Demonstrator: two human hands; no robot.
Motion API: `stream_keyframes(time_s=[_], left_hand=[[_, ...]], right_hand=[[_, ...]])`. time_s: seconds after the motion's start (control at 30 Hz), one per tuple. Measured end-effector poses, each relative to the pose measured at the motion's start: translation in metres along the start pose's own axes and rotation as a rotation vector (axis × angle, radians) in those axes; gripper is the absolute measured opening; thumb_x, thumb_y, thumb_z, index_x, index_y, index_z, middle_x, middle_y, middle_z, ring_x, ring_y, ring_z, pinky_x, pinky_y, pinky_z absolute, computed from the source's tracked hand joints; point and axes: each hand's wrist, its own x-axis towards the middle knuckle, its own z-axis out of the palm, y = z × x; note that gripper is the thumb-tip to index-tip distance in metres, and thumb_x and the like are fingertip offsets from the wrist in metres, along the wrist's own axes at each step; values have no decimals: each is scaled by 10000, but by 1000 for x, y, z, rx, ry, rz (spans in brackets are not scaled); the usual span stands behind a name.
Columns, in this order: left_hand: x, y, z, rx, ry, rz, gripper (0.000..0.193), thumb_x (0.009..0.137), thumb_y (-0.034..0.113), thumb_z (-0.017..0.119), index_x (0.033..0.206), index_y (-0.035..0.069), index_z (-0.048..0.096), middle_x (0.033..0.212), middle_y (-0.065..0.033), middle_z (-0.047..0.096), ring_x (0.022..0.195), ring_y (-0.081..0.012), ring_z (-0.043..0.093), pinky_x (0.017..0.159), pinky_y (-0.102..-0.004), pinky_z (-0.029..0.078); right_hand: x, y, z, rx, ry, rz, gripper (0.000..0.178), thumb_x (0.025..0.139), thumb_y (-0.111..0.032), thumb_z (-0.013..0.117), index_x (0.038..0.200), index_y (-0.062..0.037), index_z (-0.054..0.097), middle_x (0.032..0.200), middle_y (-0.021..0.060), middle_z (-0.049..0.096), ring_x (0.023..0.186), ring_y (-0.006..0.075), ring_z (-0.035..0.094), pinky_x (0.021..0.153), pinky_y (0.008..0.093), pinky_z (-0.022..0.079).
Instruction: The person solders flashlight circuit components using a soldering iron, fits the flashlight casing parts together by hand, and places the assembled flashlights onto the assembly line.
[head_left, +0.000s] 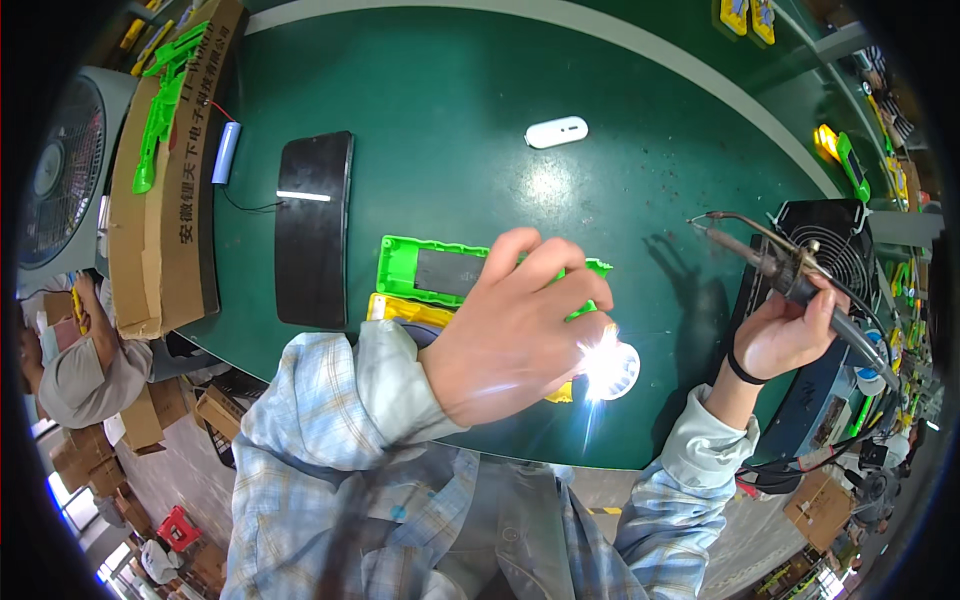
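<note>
My left hand [535, 330] is curled over an open plastic casing near the front of the table. By its lower fingers shines a round lit lamp head [622, 374], and the glare hides part of the grip. The casing's green shell half [400, 265] holds a dark flat insert [443, 274]; a yellow shell part [385, 307] lies in front of it, partly covered by the hand. On the right, my right hand [790, 335] grips a soldering iron [800, 285] with a thin curved metal tube along it. Its tip points left, raised above the table.
A glossy black slab [315, 230] lies left of the casing, with a blue cylindrical battery [227, 152] and wires beyond. A white oval device [557, 132] lies farther back. A cardboard box [150, 250] bounds the left; a black fan unit [840, 240] stands right.
</note>
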Motion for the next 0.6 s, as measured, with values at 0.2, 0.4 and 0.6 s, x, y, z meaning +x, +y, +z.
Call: stream_keyframes(time_s=[0.2,0.4,0.6], left_hand=[[-20,7,-28,-310,94,-274,83,659,111,657,721,90,607,693,11,584,615,-113,538,814,-327,327],[-59,-1,-44,-252,187,-352,69,706,38,605,767,67,593,669,18,617,626,-111,557,864,-333,288],[-79,-9,-48,-171,294,-513,99,703,78,608,795,111,626,647,40,587,669,-95,513,850,-317,248]], right_hand=[[-5,3,-6,30,-61,110,207,786,-217,469,778,-11,475,745,74,490,657,133,479,623,240,411],[-11,-6,4,80,-107,169,214,790,-226,464,790,-12,475,764,78,499,673,139,491,635,248,413],[-36,-27,49,171,-144,206,237,792,-254,468,798,-17,466,794,87,501,598,111,476,493,193,364]])
